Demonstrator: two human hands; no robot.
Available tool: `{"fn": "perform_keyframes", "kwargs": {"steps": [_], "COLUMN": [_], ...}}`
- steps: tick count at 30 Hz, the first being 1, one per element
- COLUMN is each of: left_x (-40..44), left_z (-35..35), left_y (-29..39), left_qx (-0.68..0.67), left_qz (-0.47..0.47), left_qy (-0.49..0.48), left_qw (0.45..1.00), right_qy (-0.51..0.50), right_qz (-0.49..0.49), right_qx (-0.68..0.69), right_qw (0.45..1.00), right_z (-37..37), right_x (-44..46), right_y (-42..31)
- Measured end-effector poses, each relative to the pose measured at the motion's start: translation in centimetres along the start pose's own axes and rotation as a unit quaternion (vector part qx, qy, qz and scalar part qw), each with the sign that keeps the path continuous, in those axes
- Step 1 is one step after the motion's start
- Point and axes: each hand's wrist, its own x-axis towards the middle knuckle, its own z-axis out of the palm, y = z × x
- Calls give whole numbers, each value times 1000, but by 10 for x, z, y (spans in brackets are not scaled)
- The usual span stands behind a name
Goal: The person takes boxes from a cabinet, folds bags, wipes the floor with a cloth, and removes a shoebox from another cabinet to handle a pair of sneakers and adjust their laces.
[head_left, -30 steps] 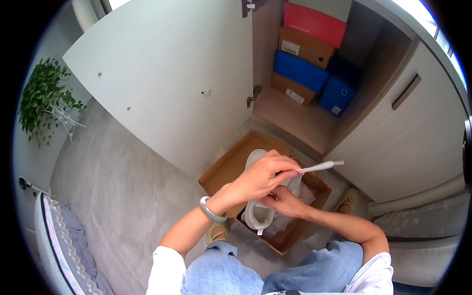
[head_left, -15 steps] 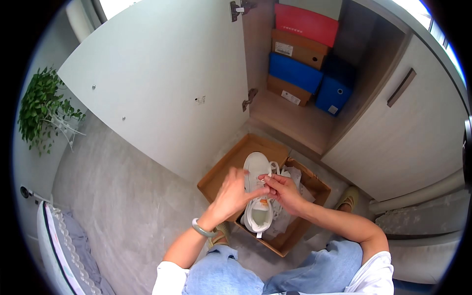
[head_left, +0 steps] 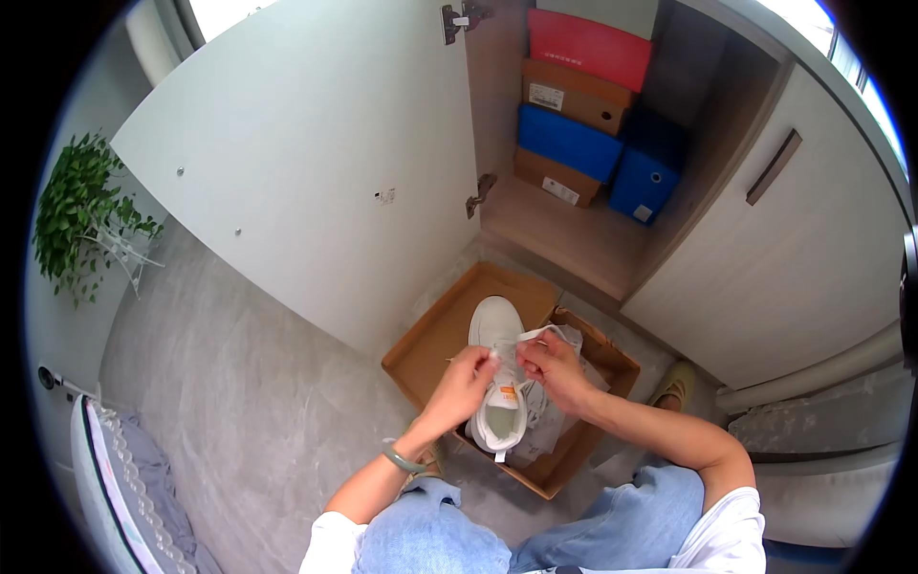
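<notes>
A white sneaker [head_left: 495,319] lies over the open cardboard shoebox [head_left: 626,371], toe pointing away from me. Its orange label and pale insole show near the heel. My right hand [head_left: 557,371] is closed in a pinch at the right side of the laces, with a white shoelace [head_left: 535,333] looping out of its fingers. At the left side of the laces, my left hand [head_left: 463,390] is also pinched, a bit of white lace at its fingertips. Crumpled white paper [head_left: 545,435] and part of another white shoe show inside the box, partly covered by the sneaker and my hand.
The box's brown lid [head_left: 449,311] lies to the left, against the open cabinet door [head_left: 306,163]. Inside the cabinet, several shoeboxes are stacked, among them a red box [head_left: 588,48] and a blue box [head_left: 648,177]. A green plant [head_left: 81,210] stands at far left.
My left hand has gone from open and blurred over the sneaker to a pinch beside the laces. My right hand has shifted slightly right, and the two hands are now apart.
</notes>
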Motion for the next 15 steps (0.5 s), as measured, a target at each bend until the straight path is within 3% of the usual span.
{"fn": "perform_keyframes", "kwargs": {"steps": [2, 3, 4, 6, 8, 10, 13, 15], "left_x": [6, 10, 13, 20, 29, 36, 32, 30], "left_z": [-17, -24, -26, -26, -30, -26, -22, -20], "left_y": [12, 21, 30, 48, 53, 45, 38, 40], "left_qx": [-61, 11, 10, -182, -142, -163, -130, -196], "left_qz": [72, 129, 126, 49, 56, 132, 182, 141], "left_qy": [25, 26, 26, -67, -87, -110, -101, -92], "left_qw": [995, 991, 992, 980, 984, 972, 969, 966], "right_qy": [-30, -63, -63, -179, -188, -159, -144, -154], "right_qz": [-13, -24, -21, -42, -17, 29, 10, -10], "right_qx": [-39, -81, -80, -288, -275, -237, -157, -136], "right_qw": [999, 994, 995, 940, 943, 958, 977, 979], "right_z": [8, 13, 15, 16, 10, -1, -5, 4], "right_x": [-5, -8, -12, -17, -12, -2, -4, -9], "right_y": [-3, -7, -14, -27, -24, -15, -11, -16]}}
